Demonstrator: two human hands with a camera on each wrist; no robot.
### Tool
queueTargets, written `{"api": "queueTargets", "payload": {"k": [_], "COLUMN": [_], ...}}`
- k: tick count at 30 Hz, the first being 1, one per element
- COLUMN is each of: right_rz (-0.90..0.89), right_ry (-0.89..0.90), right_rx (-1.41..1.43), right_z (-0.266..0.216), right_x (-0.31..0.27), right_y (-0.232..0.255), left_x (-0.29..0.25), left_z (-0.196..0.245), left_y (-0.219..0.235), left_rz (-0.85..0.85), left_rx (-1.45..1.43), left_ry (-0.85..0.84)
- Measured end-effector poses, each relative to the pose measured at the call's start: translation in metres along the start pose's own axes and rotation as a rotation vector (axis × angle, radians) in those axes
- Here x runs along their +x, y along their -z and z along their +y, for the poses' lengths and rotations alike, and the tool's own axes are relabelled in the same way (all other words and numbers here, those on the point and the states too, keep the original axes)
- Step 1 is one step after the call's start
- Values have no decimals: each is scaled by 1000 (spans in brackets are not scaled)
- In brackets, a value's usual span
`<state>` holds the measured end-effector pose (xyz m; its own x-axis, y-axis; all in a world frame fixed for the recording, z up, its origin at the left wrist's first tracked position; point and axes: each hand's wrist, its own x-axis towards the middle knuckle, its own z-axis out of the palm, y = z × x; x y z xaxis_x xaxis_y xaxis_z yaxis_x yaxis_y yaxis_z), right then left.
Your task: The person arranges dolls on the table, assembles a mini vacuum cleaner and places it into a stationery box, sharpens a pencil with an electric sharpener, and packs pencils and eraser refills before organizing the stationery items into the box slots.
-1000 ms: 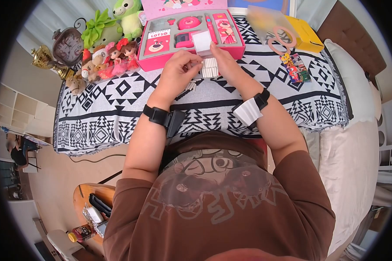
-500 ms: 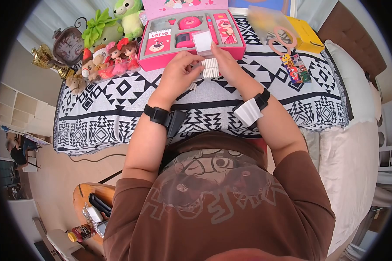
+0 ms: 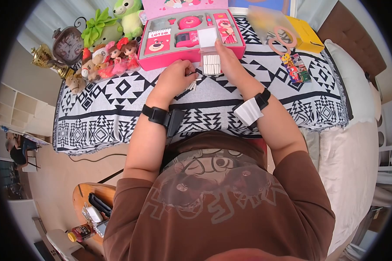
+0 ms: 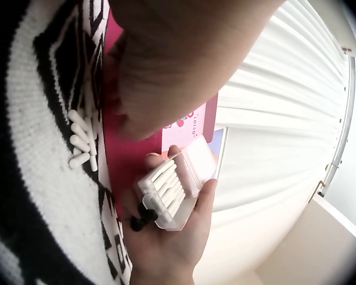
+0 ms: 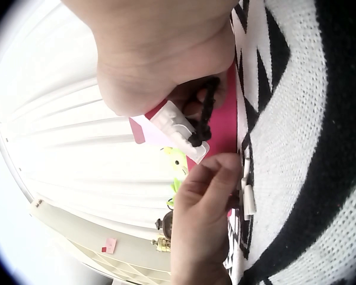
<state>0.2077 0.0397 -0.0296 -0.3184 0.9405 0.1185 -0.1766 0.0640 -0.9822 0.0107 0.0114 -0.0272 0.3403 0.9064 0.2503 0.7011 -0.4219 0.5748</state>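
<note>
In the head view the right hand (image 3: pixel 229 61) holds a small clear box (image 3: pixel 211 65) with its lid raised, packed with short white sticks. Its fingers wrap the box from the side in the left wrist view, where a black cord (image 4: pixel 143 218) hangs by the box. The left hand (image 3: pixel 175 80) is beside several loose white sticks (image 3: pixel 193 85) on the patterned cloth; its fingers are bent, and whether they pinch a stick is hidden.
A pink gift box (image 3: pixel 161 61) stands open behind the hands. Dolls (image 3: pixel 128 54) and plush toys lie at the left, with a clock (image 3: pixel 68 45) and gold trophy (image 3: pixel 43 56). Pink rings (image 3: pixel 285 37), a yellow box (image 3: pixel 307 37) and stickers (image 3: pixel 298 69) are at the right.
The left hand has moved from the clear box leftward and down, toward the loose sticks. The right hand has shifted slightly right with the clear box, which shows more fully.
</note>
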Motion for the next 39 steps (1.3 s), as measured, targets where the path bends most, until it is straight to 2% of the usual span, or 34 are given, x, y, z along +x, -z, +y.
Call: {"api": "queueTargets", "payload": {"k": [3,7,13,15,16,19,21,22,24,28,30,33,36,39], "right_rz": [11,3,5,9,7,29,-40,-41,-35,-43,-80,-93,-62,-80], "right_ry": [4,-1,-5,3,4,26,-7,-7,-25,0,-8,-38,-6,-12], "right_rx": [49,54,50,77,77,19,13,13,33,84,99,55,97,37], "right_z": [-1,-3,-2,0,1,2,1,2,3,2,2,-5,-1,3], "right_x": [0,-2,-2,-1,1,2,1,2,3,1,0,-4,-2,-1], "right_y": [-2,-3,-3,-4,-4,-2,1,0,-1,-4,-5,-6,-9,-4], "left_x": [1,1,2,2,2,4,7,7,6,6,8,6,2,2], "left_z": [-1,-3,-4,0,2,4,1,5,14,12,6,10,19,15], "left_y": [0,-2,-4,-1,0,0,-2,-1,0,-2,-6,-6,-3,-5], "left_rz": [-70,-57,58,26,28,122,268,268,320,268,286,269,213,191], "left_rx": [-56,-38,-95,-115,-114,-226,-333,-333,-535,-614,-648,-662,-685,-643], "left_ry": [58,29,3,121,121,101,7,7,43,25,-126,-146,-44,-33]}}
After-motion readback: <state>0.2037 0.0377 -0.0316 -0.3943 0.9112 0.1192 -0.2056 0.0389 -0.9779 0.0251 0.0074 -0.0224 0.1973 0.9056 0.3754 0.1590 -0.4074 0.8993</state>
